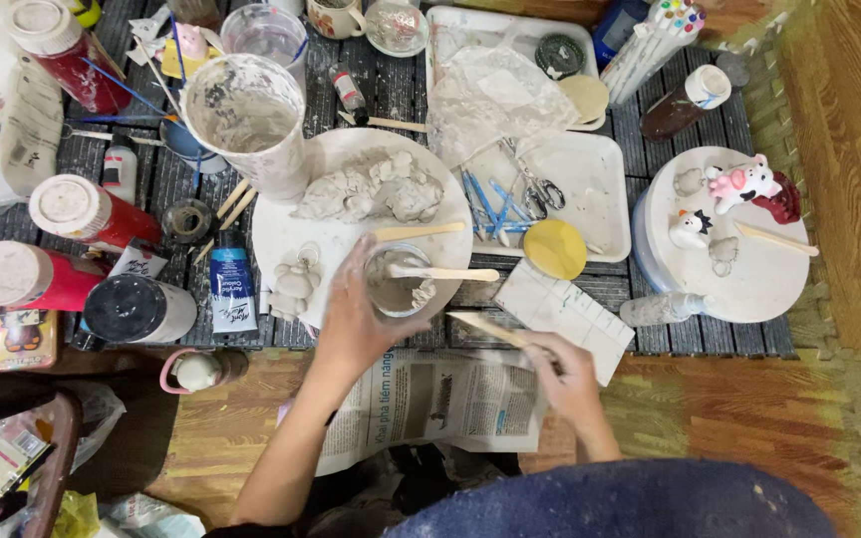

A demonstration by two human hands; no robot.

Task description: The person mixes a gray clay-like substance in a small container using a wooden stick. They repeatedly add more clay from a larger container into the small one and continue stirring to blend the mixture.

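Small clear cup (pixel 398 282), grey clay paste inside, flat wooden stick (pixel 442 273) resting across rim; on round white plate (pixel 281 239). Left hand (pixel 356 317) wrapped around cup. Right hand (pixel 568 374) pinching second flat wooden stick (pixel 487 328) near white gridded tile (pixel 567 315). Lumpy grey clay mound (pixel 371 189) on plate; clay-smeared tall cup (pixel 247 115) beside.

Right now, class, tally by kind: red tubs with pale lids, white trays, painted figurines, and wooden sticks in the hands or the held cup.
Red tubs with pale lids: 3
White trays: 2
Painted figurines: 2
Wooden sticks: 2, one in the right hand, one in the cup the left hand holds
Total: 9
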